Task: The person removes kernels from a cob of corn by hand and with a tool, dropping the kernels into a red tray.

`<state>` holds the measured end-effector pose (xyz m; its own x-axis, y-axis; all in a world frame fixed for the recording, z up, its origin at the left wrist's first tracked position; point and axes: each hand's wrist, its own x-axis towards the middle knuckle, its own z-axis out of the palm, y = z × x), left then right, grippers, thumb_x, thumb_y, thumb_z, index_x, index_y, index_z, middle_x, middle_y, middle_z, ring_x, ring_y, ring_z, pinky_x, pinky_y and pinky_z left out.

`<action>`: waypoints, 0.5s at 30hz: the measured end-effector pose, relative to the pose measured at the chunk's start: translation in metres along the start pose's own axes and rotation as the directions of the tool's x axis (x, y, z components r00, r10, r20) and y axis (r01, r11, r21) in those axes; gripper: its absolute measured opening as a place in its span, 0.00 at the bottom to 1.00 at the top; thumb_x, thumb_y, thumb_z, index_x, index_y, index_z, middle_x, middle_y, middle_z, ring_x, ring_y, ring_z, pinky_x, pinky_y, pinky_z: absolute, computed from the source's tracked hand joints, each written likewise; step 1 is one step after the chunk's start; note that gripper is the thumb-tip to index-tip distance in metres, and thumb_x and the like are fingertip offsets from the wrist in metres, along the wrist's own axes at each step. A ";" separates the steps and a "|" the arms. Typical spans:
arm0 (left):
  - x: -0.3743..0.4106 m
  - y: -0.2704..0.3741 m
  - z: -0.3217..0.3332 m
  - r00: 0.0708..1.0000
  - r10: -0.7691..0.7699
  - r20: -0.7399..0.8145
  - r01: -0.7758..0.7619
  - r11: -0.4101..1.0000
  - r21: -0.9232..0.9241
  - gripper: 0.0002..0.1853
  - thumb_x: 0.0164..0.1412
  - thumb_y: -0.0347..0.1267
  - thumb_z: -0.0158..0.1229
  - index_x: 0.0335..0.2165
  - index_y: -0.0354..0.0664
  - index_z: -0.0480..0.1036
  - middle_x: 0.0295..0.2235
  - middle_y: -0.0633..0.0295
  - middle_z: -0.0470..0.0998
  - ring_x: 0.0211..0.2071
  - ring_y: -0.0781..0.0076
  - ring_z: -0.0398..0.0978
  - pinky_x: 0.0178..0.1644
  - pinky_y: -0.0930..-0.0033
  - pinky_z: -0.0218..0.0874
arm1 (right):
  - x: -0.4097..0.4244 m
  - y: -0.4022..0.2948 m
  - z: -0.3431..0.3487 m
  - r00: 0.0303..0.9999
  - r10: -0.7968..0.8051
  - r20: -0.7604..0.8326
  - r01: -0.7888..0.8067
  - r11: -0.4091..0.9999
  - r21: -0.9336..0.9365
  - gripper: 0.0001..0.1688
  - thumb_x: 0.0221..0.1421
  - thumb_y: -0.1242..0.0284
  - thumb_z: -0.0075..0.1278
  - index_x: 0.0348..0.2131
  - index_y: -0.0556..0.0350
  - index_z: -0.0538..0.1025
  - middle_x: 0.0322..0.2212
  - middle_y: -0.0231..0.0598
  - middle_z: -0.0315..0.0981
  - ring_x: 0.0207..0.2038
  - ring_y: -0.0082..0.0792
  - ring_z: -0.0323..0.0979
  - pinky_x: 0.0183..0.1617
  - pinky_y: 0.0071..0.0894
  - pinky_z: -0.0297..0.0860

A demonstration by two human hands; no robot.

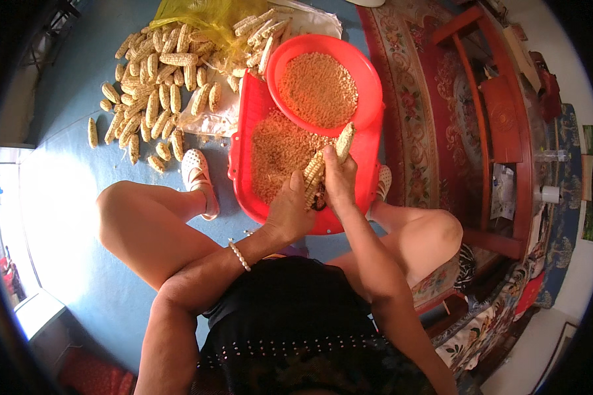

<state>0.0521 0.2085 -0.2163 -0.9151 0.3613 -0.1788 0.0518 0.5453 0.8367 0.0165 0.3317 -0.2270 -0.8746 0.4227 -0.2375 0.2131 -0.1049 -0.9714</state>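
Note:
My left hand (290, 208) grips an ear of dried corn (314, 172), its thumb lying along the kernels. The ear's lower end looks dark. In my right hand (340, 177) is a paler corn cob (346, 140), its tip pointing up and away from me; it touches or lies very close to the ear. Both hands are above a red plastic tub (360, 175) holding loose corn kernels (279, 148). A round red basin (373, 74) with more kernels (318, 89) rests on the tub's far part.
A pile of corn ears (150, 94) covers the blue floor (74, 123) at the far left. Behind the tub lie a yellow mesh sack (212, 24), pale cobs (259, 32) and a white sheet (215, 121). A patterned carpet (410, 98) and a wooden table (511, 197) are on the right.

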 end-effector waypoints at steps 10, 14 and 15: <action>-0.013 -0.006 0.003 0.988 0.148 0.040 -0.153 0.962 0.228 0.36 0.39 0.26 0.55 0.49 0.28 0.53 0.38 0.41 0.65 0.41 0.47 0.65 0.44 0.54 0.59 | 0.011 0.022 -0.011 0.988 0.117 -0.104 -0.112 0.992 0.049 0.10 0.51 0.69 0.49 0.28 0.59 0.69 0.18 0.32 0.65 0.20 0.23 0.63 0.24 0.27 0.61; -0.015 -0.002 -0.002 0.999 -0.009 0.035 0.015 0.985 -0.173 0.35 0.40 0.27 0.55 0.49 0.28 0.54 0.38 0.42 0.68 0.39 0.59 0.70 0.42 0.58 0.61 | 0.008 0.020 -0.009 0.997 -0.012 -0.080 0.010 1.000 -0.021 0.10 0.52 0.70 0.49 0.27 0.61 0.71 0.20 0.30 0.67 0.22 0.20 0.62 0.25 0.25 0.60; -0.015 0.003 -0.005 0.999 -0.026 0.032 0.033 0.968 -0.249 0.34 0.40 0.28 0.56 0.48 0.29 0.55 0.36 0.44 0.69 0.38 0.63 0.71 0.42 0.60 0.62 | 0.007 0.016 -0.011 0.997 -0.030 -0.066 0.030 1.000 -0.006 0.10 0.51 0.70 0.49 0.27 0.62 0.71 0.21 0.30 0.67 0.23 0.20 0.62 0.26 0.25 0.60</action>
<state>0.0642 0.2009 -0.2088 -0.9031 0.3709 -0.2165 -0.0794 0.3512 0.9329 0.0189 0.3422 -0.2445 -0.8499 0.4844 -0.2074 0.1894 -0.0865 -0.9781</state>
